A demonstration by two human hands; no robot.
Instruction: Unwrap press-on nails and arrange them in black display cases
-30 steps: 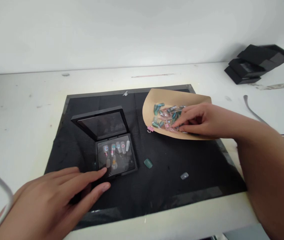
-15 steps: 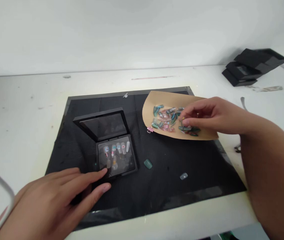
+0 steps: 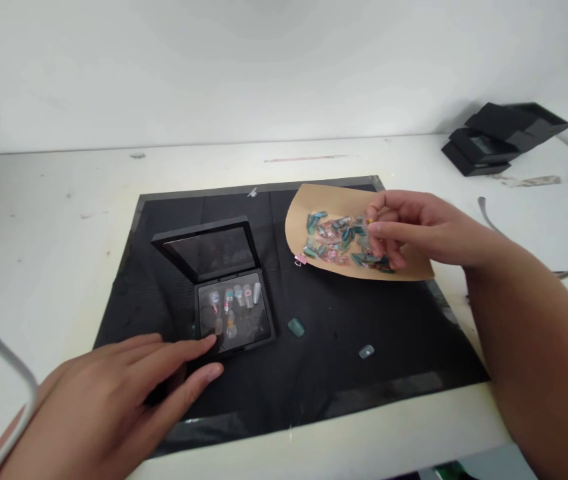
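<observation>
My left hand [image 3: 129, 387] rests at the lower left, thumb and forefinger apart, with the forefinger tip at the front left corner of a black hinged case [image 3: 270, 327]. The case lies open with its lid [image 3: 209, 253] tilted back, and several decorated press-on nails [image 3: 231, 325] lie inside. Above a sheet of brown paper [image 3: 314, 195], my right hand [image 3: 404, 223] pinches a small clear press-on nail with a yellow and red spot [image 3: 369, 221]; the fingers partly cover it. Loose teal and pink press-on nails [image 3: 347, 235] are piled on the paper below that hand.
A teal nail [image 3: 296, 327] and a pale clear nail [image 3: 367, 351] lie on the black mat [image 3: 324, 393]. A pink clip [image 3: 300, 259] grips the paper's edge. Black boxes [image 3: 504, 137] are stacked at the back right. A grey cable [image 3: 4, 353] passes over my left wrist.
My right hand has lifted slightly off the pile and moved a little right, pinching a nail. My left hand stays by the case.
</observation>
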